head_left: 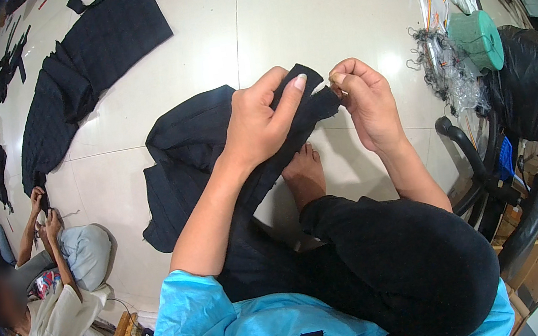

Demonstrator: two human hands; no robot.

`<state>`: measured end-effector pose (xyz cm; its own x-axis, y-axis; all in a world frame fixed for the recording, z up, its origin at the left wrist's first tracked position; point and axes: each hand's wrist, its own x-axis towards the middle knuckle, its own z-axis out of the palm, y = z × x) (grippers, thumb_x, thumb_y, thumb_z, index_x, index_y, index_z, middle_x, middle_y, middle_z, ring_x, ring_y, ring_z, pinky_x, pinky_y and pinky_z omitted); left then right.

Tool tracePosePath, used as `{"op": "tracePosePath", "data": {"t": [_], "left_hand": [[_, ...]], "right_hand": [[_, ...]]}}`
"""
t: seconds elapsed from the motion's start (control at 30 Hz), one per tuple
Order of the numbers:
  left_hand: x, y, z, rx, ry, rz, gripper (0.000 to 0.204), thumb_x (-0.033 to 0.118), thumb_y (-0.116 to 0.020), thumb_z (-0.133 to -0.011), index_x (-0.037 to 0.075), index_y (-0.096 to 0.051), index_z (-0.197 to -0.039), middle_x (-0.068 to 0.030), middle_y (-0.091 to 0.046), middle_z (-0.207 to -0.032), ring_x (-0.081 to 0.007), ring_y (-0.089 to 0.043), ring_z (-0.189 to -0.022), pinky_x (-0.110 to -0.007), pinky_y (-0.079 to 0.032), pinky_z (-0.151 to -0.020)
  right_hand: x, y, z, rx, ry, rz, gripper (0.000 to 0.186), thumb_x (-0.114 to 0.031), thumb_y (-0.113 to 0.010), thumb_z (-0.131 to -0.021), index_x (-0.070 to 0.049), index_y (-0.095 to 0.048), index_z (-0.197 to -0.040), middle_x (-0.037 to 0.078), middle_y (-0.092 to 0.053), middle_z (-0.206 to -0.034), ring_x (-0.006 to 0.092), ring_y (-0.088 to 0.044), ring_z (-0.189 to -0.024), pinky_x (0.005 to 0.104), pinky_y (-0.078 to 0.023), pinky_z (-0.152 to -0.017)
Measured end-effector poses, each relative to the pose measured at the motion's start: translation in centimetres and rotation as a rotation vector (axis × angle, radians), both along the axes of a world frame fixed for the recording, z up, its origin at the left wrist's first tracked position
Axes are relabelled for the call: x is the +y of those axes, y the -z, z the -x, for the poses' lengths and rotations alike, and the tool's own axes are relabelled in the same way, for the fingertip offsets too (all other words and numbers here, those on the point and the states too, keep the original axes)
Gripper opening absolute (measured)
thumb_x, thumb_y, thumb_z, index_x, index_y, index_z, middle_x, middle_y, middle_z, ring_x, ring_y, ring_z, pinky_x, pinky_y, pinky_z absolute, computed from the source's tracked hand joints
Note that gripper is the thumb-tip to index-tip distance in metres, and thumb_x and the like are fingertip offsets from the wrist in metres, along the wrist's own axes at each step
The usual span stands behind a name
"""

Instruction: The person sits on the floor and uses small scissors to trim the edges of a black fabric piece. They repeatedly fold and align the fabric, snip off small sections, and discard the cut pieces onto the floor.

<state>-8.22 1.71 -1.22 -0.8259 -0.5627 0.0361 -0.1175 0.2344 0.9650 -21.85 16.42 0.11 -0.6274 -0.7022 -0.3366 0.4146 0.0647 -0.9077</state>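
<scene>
Left hand (263, 120): grip pinches the cloth (191, 132) by its far end, thumb on top.
Right hand (369, 102): thumb and fingertip pressed together at the cloth's right corner; whatever sits between is too small to tell.
Working the end: best held taut with the left thumb near the edge, the right fingertips moving lightly along it, so the layers stay even.
Cloth: black and matt, in loose folds with straight seams; the far end parts in a small gap.
Place: in front of the person, above the floor (200, 58).
</scene>
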Motion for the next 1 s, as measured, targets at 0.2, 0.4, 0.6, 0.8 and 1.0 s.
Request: {"op": "tracePosePath", "data": {"t": [0.2, 0.4, 0.6, 0.8, 1.0], "left_hand": [[0.1, -0.6, 0.2, 0.036, -0.012, -0.029, 0.029, 0.026, -0.063, -0.104, -0.001, -0.067, -0.093, -0.0083, -0.058, -0.059, -0.0074, -0.05, -0.056, -0.028, -0.042, -0.052], [0.0, -0.6, 0.0, 0.008, 0.019, -0.012, 0.028, 0.026, -0.063, -0.104, 0.0, -0.067, -0.095, -0.0091, -0.058, -0.059, -0.0096, -0.05, -0.054, -0.029, -0.042, -0.052], [0.2, -0.8, 0.0, -0.011, 0.01, 0.001, 0.028, 0.026, -0.063, -0.105, 0.0, -0.066, -0.094, -0.0114, -0.054, -0.058, -0.0117, -0.048, -0.052, -0.03, -0.04, -0.05], [0.7, -0.4, 0.1, -0.003, -0.057, 0.018, 0.03, 0.025, -0.062, -0.105, 0.0, -0.06, -0.088, -0.0114, -0.048, -0.056, -0.0106, -0.041, -0.053, -0.03, -0.036, -0.048], [1.0, 0.1, 0.3, 0.009, -0.092, -0.049, 0.034, 0.024, -0.061, -0.106, 0.0, -0.053, -0.084, -0.0112, -0.04, -0.056, -0.0104, -0.035, -0.054, -0.031, -0.034, -0.048]], "right_hand": [[-0.3, -1.2, -0.3, -0.069, -0.127, -0.061, 0.009, -0.013, -0.065, -0.1, -0.004, -0.067, -0.101, -0.001, -0.067, -0.093, 0.0061, -0.059, -0.087, 0.0235, -0.048, -0.08], [0.0, -0.2, -1.1, -0.041, -0.197, -0.034, 0.009, -0.008, -0.068, -0.098, -0.003, -0.067, -0.105, 0.001, -0.069, -0.096, 0.0061, -0.062, -0.089, 0.0226, -0.05, -0.083], [0.2, -0.3, -1.3, 0.008, -0.167, -0.04, 0.007, -0.007, -0.067, -0.098, -0.002, -0.068, -0.102, 0.0, -0.068, -0.096, 0.0049, -0.061, -0.088, 0.0216, -0.05, -0.081], [0.3, 0.0, -1.5, 0.022, -0.173, -0.041, 0.006, -0.006, -0.065, -0.099, -0.001, -0.067, -0.1, -0.001, -0.067, -0.094, 0.004, -0.059, -0.086, 0.0208, -0.048, -0.078], [-0.2, 0.1, -2.4, 0.035, -0.005, 0.019, 0.003, -0.005, -0.061, -0.1, -0.003, -0.064, -0.1, -0.002, -0.065, -0.092, 0.0031, -0.057, -0.084, 0.0215, -0.047, -0.076]]}}
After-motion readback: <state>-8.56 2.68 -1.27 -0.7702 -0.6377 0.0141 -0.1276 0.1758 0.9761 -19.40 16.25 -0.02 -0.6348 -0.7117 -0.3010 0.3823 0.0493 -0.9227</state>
